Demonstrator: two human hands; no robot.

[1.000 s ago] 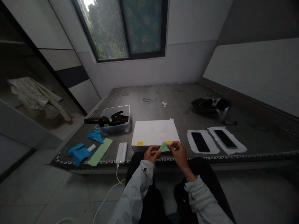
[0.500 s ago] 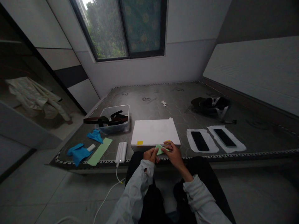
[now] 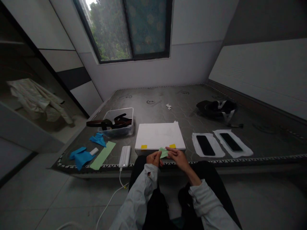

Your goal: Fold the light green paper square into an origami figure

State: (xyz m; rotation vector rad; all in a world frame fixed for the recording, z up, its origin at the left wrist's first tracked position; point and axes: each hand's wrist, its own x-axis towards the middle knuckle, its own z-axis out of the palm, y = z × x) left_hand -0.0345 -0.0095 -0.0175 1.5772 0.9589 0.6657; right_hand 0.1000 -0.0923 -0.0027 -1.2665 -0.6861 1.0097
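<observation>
A bare mattress (image 3: 182, 95) bears a white flat box (image 3: 158, 135) at centre, a clear plastic tub (image 3: 115, 123) of dark straps to its left, and two black slabs (image 3: 205, 145) on white sheets to its right. The left hand (image 3: 153, 158) and right hand (image 3: 176, 156) pinch a small folded piece of green paper (image 3: 163, 152) at the box's near edge, just below a yellow tape tab (image 3: 172, 146).

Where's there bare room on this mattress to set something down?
Bare mattress lies behind the white box, between the clear tub and the dark bag. A narrow strip runs between the box and the black slab on white paper. Front left is crowded: blue paper pieces, green strip, power bank.
</observation>
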